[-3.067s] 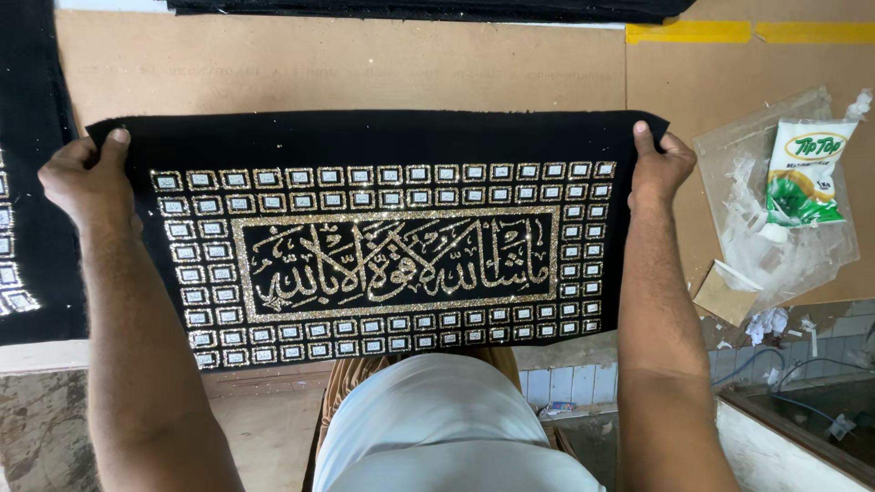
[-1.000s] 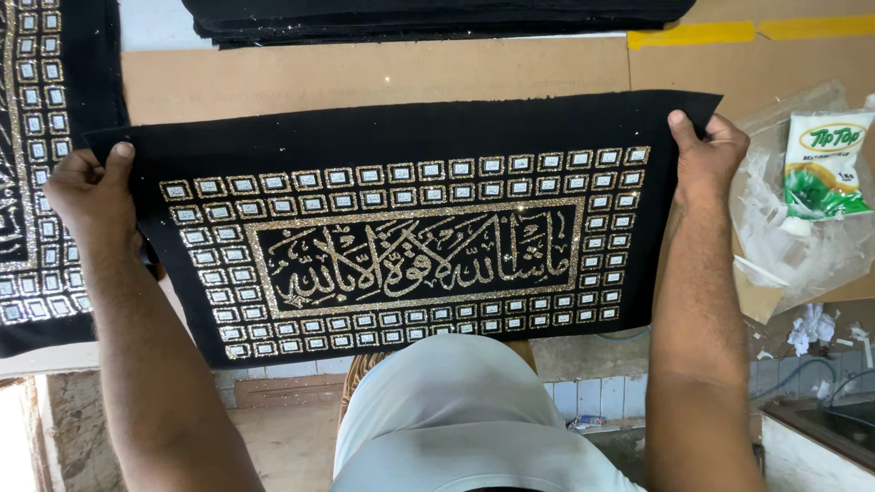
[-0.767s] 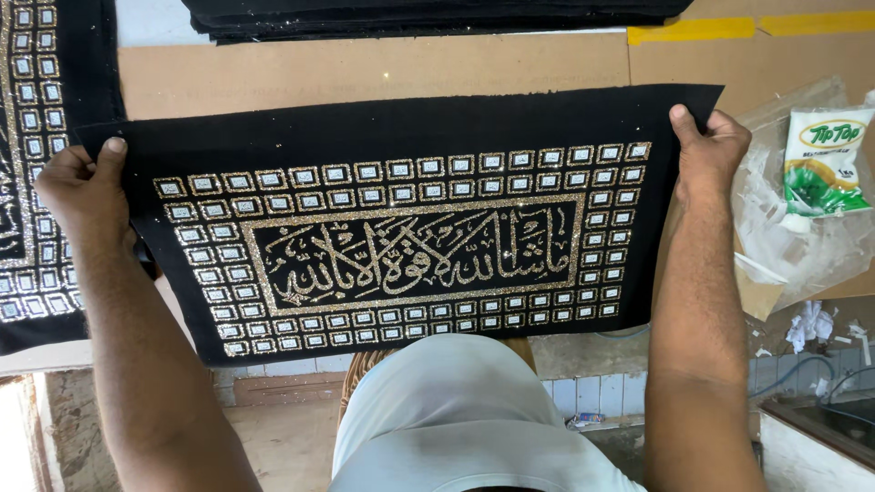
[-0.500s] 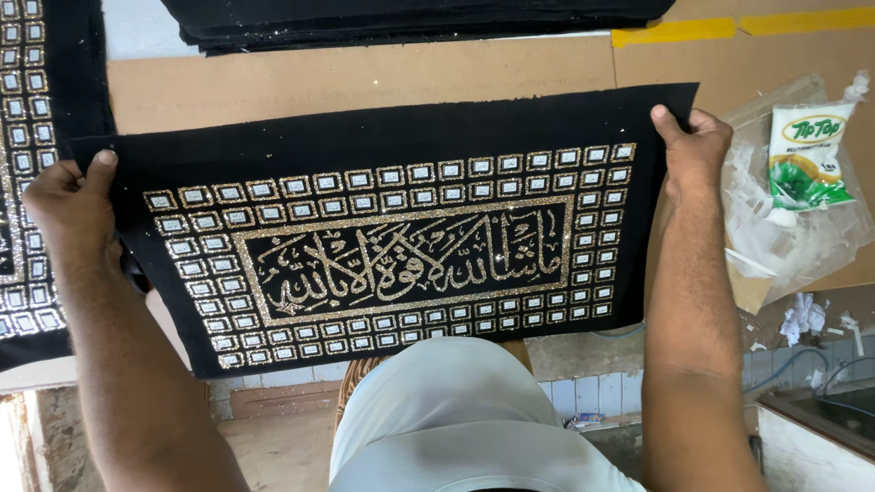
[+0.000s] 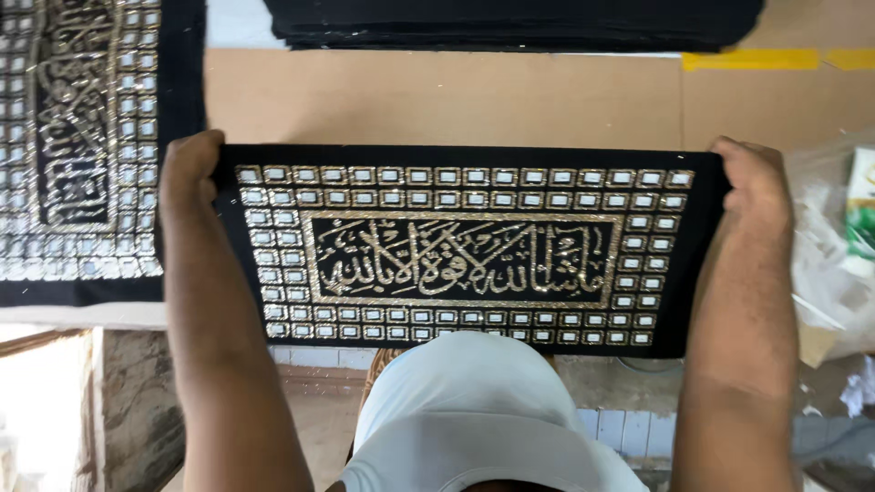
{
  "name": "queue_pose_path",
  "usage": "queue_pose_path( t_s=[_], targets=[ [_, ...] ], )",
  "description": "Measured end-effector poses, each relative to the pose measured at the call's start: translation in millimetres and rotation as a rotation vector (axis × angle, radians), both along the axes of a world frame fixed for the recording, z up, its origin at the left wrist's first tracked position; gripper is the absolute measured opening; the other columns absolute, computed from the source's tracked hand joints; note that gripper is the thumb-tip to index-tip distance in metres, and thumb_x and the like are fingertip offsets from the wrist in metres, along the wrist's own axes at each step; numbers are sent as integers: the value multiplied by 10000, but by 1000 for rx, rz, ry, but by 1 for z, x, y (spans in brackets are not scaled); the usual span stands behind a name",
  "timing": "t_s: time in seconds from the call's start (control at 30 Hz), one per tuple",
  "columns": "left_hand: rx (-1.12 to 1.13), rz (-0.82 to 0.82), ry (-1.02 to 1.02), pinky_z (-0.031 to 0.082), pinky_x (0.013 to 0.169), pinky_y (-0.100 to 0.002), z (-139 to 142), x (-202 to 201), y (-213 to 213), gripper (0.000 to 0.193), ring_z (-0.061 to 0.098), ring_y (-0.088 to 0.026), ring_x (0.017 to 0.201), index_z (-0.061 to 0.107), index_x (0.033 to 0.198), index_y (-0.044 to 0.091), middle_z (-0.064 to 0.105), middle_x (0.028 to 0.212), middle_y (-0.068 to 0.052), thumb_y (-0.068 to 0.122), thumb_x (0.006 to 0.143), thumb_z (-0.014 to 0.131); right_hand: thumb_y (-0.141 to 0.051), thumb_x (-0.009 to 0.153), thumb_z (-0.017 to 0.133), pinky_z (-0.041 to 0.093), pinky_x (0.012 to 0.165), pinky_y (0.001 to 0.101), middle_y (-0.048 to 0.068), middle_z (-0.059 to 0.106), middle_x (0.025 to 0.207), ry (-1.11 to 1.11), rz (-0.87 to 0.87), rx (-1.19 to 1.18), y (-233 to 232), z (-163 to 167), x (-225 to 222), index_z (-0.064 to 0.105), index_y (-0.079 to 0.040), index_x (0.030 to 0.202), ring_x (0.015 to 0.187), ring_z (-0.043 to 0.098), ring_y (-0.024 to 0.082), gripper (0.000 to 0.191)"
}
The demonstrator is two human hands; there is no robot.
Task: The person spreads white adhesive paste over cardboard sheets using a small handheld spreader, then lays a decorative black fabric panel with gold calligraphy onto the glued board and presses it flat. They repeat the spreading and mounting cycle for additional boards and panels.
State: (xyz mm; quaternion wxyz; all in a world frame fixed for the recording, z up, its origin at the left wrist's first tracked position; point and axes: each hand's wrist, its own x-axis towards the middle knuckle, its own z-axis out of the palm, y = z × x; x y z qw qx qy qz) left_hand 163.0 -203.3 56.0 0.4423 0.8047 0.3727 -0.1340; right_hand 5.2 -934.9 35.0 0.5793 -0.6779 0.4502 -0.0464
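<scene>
The black embroidered cloth panel (image 5: 465,251) is held taut and level over the brown desk (image 5: 437,96), its near edge past the desk's front. The left hand (image 5: 190,169) and right hand (image 5: 752,178) each have their grip clamped on an upper corner (not yet laid down). A matching panel (image 5: 82,146) lies left, a dark stack (image 5: 510,23) beyond.

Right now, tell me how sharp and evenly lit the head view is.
Head view: the black embroidered cloth is sharp, its gold thread glinting; the left hand and right hand are crisp; bottom left is blown out by bright light; the plastic bag at the right edge glares slightly.
</scene>
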Motion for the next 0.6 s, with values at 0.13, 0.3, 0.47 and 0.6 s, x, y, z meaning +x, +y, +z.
queue_pose_path(
  t_s=[0.13, 0.3, 0.47, 0.6],
  targets=[
    [-101, 49, -96, 556, 787, -383, -6, -1, 0, 443, 689, -221, 913, 676, 1238, -44, 722, 1040, -145, 233, 893, 655, -261, 941, 776, 415, 497, 274, -24, 696, 818, -13, 31, 11, 9, -2, -3, 748, -123, 965, 584, 554, 81, 143],
    [-182, -27, -216, 354, 490, -285, 2, -36, -2, 450, 481, -96, 590, 737, 1179, 26, 674, 821, -19, 433, 993, 694, -463, 1002, 786, 246, 425, 248, -82, 634, 780, -25, 95, 21, 10, 0, -41, 726, -176, 996, 501, 387, 40, 293],
    [-173, -97, -127, 178, 342, -262, -10, -98, 25, 284, 308, -44, 430, 627, 923, 141, 409, 625, 74, 378, 1025, 747, -483, 948, 753, 161, 382, 253, -91, 416, 606, 19, 153, 42, 9, -20, -107, 683, -144, 948, 442, 276, 41, 347],
    [-8, -233, -264, 233, 275, -275, -54, -122, 41, 409, 383, -84, 383, 584, 1113, 44, 543, 666, 6, 450, 1161, 579, -231, 941, 783, 520, 993, 261, 20, 742, 1173, -288, 8, 132, 21, -37, -127, 702, -7, 1190, 1114, 671, 106, 345]
  ],
)
